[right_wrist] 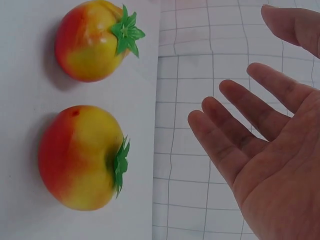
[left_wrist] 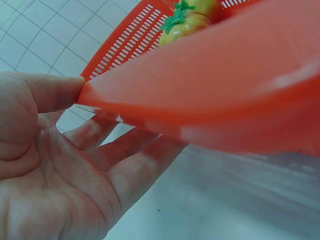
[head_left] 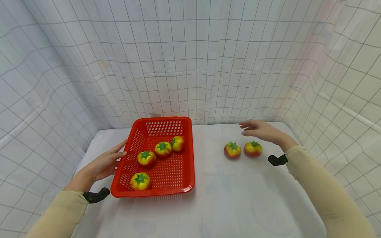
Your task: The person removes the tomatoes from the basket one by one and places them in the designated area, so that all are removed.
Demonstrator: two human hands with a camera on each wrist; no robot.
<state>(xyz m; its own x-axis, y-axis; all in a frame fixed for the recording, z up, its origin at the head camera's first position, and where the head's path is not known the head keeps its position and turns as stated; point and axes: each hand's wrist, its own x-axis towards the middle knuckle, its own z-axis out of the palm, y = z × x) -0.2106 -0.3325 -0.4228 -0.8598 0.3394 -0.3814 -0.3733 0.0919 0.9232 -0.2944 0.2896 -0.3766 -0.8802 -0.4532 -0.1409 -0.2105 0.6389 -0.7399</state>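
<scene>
Your left hand (head_left: pixel 105 163) pinches the red basket (head_left: pixel 169 172) by its left rim, on the left of the table (head_left: pixel 232 198); four red-yellow fruits (head_left: pixel 163 149) lie inside. Your right hand (head_left: pixel 259 130), grip wide, hovers near two loose fruits (head_left: pixel 232 150), far right.

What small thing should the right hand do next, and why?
Perhaps lower the right hand toward the rightmost fruit on the table. Its fingers hold nothing and that fruit is near, while four similar fruits lie in the red basket, which the left hand holds by its edge.
</scene>
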